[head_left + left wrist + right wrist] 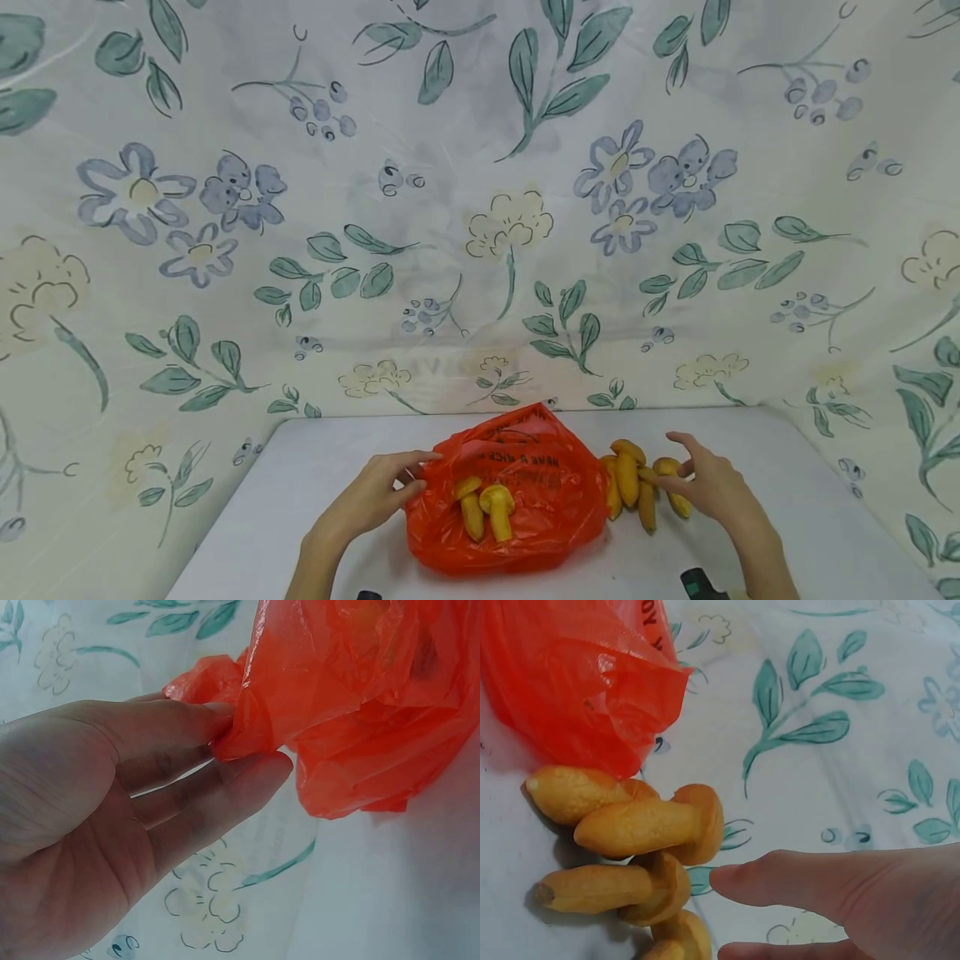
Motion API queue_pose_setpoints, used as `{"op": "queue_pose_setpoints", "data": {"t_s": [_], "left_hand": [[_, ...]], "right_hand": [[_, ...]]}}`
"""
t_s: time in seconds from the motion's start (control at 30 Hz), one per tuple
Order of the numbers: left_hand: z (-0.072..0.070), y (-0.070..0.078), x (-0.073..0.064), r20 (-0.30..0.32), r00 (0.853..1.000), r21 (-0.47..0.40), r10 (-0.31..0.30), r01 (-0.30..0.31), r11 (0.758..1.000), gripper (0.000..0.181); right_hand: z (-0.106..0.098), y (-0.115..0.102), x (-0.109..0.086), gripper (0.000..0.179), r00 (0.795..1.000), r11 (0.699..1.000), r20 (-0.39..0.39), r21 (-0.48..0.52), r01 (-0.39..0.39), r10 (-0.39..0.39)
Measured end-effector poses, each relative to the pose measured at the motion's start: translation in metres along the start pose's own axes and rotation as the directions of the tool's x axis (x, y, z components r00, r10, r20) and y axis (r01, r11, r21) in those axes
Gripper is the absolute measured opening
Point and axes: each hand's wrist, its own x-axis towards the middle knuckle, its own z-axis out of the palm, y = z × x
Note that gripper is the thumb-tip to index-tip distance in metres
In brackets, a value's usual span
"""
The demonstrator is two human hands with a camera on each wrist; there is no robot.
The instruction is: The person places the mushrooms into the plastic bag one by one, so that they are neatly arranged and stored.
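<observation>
Your left hand (378, 493) pinches the red bag (551, 521); your right hand (716, 487), spread, empty, has mushrooms (628, 482) just left, stems toward you.

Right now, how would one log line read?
left hand: pinching red plastic bag; right hand: holding nothing, near yellow thick-stemmed mushrooms

Floral cloth (480, 175) behind white table (307, 454)

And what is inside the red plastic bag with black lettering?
Two yellow, thick-stemmed mushrooms are visible inside the red plastic bag. Its crumpled film hides the lower folds, so I cannot tell whether anything else lies there.
</observation>
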Motion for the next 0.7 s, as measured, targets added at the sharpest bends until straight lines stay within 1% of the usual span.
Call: {"op": "queue_pose_setpoints", "data": {"t_s": [0.1, 0.23, 0.37, 0.57, 0.7], "left_hand": [[0.0, 0.001, 0.0, 0.002, 1.0, 0.004, -0.006, 0.006, 1.0, 0.036], [0.0, 0.003, 0.0, 0.0, 1.0, 0.008, -0.02, 0.02, 1.0, 0.036], [0.0, 0.002, 0.001, -0.001, 1.0, 0.012, -0.017, 0.017, 1.0, 0.036], [0.001, -0.001, 0.001, 0.004, 1.0, 0.009, 0.01, -0.01, 1.0, 0.036], [0.0, -0.001, 0.002, 0.005, 1.0, 0.008, 0.005, -0.005, 1.0, 0.036]], "right_hand": [[0.002, 0.004, 0.001, 0.072, 1.0, 1.0, 0.008, -0.008, -0.012, 0.012], [0.005, 0.008, 0.005, 0.069, 0.998, 0.998, 0.022, -0.004, -0.055, 0.055], [0.009, 0.01, 0.007, 0.068, 0.996, 0.996, 0.035, -0.009, -0.084, 0.084], [0.013, 0.012, 0.007, 0.066, 0.996, 0.997, 0.035, -0.015, -0.08, 0.08], [0.014, 0.012, 0.007, 0.065, 0.997, 0.997, 0.035, -0.017, -0.071, 0.072]]}}
